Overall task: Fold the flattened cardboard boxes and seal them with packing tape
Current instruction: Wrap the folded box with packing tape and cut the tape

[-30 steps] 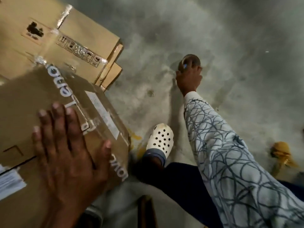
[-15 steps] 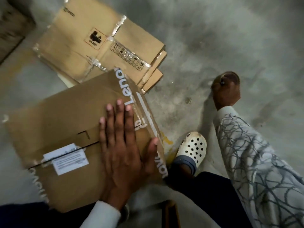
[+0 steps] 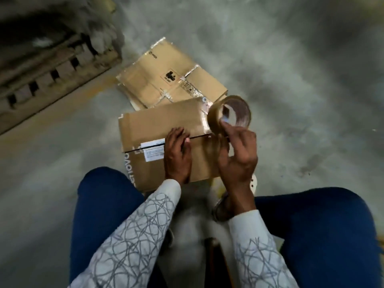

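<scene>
On box (image 3: pixel 158 123), left hand (image 3: pixel 177 154) still pressing, right hand (image 3: pixel 236 154) now gripping tape roll (image 3: pixel 214 119)

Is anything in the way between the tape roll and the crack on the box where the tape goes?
Nothing visible lies between the tape roll, held by the right hand, and the nearest end of the seam on the box below it. Further along, the left hand rests across the seam and would probably block tape there.

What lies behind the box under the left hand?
Flattened cardboard boxes lie behind the box. Their near edge is hidden by it and by the tape roll in the right hand.
</scene>
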Demonstrator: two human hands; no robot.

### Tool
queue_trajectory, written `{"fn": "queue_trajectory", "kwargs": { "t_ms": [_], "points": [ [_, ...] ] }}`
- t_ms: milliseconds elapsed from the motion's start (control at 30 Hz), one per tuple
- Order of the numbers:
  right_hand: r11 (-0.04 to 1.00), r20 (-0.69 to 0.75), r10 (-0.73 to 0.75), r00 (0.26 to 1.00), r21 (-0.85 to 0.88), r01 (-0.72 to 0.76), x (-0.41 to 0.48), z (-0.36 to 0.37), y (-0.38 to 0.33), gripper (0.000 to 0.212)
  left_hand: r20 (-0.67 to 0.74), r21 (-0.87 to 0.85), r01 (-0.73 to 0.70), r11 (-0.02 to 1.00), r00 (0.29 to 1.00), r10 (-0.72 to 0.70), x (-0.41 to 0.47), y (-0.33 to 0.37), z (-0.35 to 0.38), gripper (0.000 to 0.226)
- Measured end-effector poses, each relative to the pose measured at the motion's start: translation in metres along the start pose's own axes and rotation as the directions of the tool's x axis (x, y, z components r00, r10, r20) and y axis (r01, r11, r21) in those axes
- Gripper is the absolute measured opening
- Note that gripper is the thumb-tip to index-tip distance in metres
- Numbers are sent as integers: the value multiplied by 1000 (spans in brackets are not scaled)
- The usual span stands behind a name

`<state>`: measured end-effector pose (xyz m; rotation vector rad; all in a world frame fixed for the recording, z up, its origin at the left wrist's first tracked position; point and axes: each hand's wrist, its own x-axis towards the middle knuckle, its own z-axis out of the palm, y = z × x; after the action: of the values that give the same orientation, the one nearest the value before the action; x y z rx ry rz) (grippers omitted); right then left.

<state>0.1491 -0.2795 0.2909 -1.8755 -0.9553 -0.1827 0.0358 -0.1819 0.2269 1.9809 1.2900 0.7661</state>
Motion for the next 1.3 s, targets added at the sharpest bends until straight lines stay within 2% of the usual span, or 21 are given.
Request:
{"fn": "queue_trajectory", "kwargs": {
  "t_ms": [100,167,233,367,433,500,567,633,767,867,967,1067,1133,1200,1300],
  "points": [
    [992,143,-127,981,34,123,-17,7,-31,44,-16,-139,155,978,987,-159,-6,2,-38,27],
    [981,218,-191,957,57,183,-30,15,-43,34,-116,-134,129,982,983,-145,-17,1,-64,27],
    [977,272,-215,938,63,205,-43,26,-46,32,-179,-156,95,983,976,-123,-31,-1,-83,29],
    [985,374,-167,912,19,172,-71,34,-45,48,-85,-322,236,917,957,-276,-52,-4,-107,22],
    [983,398,-183,899,43,181,-80,33,-52,51,-46,-434,364,824,904,-424,-53,-6,-120,20],
    [978,436,-206,876,67,197,-85,33,-61,49,110,-602,505,619,820,-562,-53,-6,-133,19],
    [975,490,-220,844,86,205,-93,36,-71,48,292,-668,598,442,757,-584,-52,-5,-143,23],
    [974,535,-225,814,106,200,-101,38,-74,48,351,-663,637,394,729,-588,-49,-10,-146,29],
    [982,555,-191,809,114,153,-107,41,-74,49,353,-651,659,377,702,-619,-48,-18,-150,32],
    [984,527,-174,832,119,131,-109,44,-75,39,289,-599,656,458,711,-641,-50,-24,-151,37],
    [981,396,-177,901,143,130,-110,34,-84,25,223,-560,650,514,715,-663,-51,-31,-150,40],
    [983,220,-88,971,179,49,-100,20,-98,19,260,-600,656,457,701,-664,-50,-34,-151,43],
    [984,149,-68,987,172,42,-81,25,-102,18,251,-635,641,431,699,-669,-51,-35,-152,44],
    [993,143,-91,986,93,78,-56,43,-98,18,213,-676,608,416,701,-680,-53,-35,-154,44],
    [996,296,-42,954,-57,62,-31,71,-76,24,177,-731,557,395,714,-678,-56,-34,-163,40]
  ]
}}
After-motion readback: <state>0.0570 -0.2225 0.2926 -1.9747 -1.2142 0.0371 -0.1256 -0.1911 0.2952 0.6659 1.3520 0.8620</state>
